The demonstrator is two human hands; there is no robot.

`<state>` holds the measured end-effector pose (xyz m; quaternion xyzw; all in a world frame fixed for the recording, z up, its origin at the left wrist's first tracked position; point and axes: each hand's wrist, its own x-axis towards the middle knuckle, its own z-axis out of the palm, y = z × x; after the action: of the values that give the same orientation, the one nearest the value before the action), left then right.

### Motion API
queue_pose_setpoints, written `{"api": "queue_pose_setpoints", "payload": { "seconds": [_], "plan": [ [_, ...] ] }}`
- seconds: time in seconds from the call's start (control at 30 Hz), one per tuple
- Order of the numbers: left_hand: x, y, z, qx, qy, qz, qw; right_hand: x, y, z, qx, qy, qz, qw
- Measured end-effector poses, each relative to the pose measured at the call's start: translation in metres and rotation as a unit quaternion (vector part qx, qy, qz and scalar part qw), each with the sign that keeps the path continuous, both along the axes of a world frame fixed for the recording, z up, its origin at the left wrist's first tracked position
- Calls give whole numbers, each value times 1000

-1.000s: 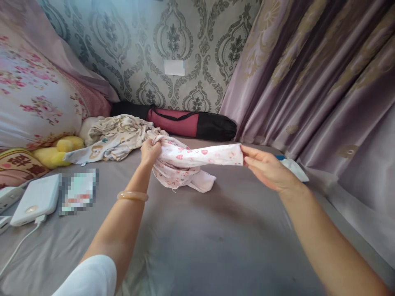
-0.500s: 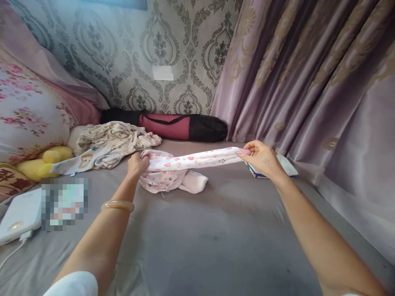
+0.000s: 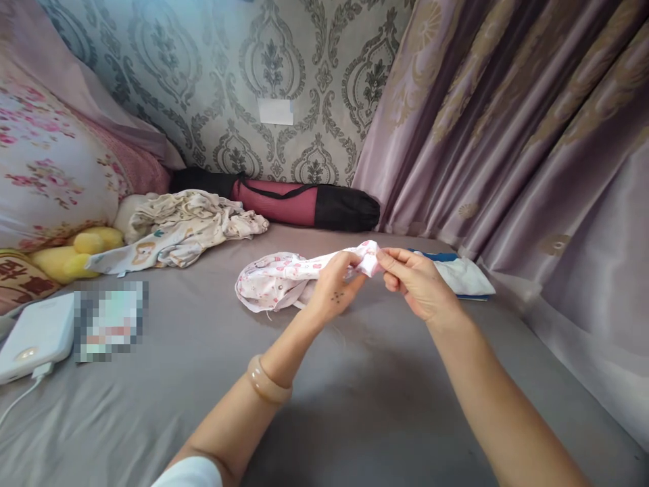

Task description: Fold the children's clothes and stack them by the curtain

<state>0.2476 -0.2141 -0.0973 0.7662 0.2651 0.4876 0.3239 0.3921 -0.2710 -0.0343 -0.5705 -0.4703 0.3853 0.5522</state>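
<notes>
A small white-and-pink printed garment (image 3: pixel 271 281) lies partly bunched on the grey bedsheet, one narrow sleeve or leg of it raised toward the right. My left hand (image 3: pixel 337 284) grips this narrow part close to its end. At the pink cuff, my right hand (image 3: pixel 418 281) pinches the edge between thumb and forefinger. The two hands are almost touching. Part of the garment is hidden behind my left hand and wrist.
Behind my right hand lie folded white and blue cloths (image 3: pixel 466 276). Crumpled cream clothes (image 3: pixel 193 226) and a yellow plush toy (image 3: pixel 76 256) are at the left. A white power bank (image 3: pixel 38 338) with a cable sits nearer. A maroon-and-black roll bag (image 3: pixel 304 203) lies along the wall.
My left hand has let go of the bunched part and moved right along the garment to near the cuff. My right hand stays at the cuff. The view has shifted slightly.
</notes>
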Motion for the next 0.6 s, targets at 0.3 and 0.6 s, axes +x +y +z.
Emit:
{"api": "queue_pose_setpoints", "payload": {
  "seconds": [0.3, 0.6],
  "plan": [
    [-11, 0, -24, -365, -81, -180, 910, 0, 4, -39, 106, -130, -93, 982],
    [-31, 19, -42, -382, -150, -176, 895, -20, 21, -56, 84, -226, -4, 970]
  ]
}}
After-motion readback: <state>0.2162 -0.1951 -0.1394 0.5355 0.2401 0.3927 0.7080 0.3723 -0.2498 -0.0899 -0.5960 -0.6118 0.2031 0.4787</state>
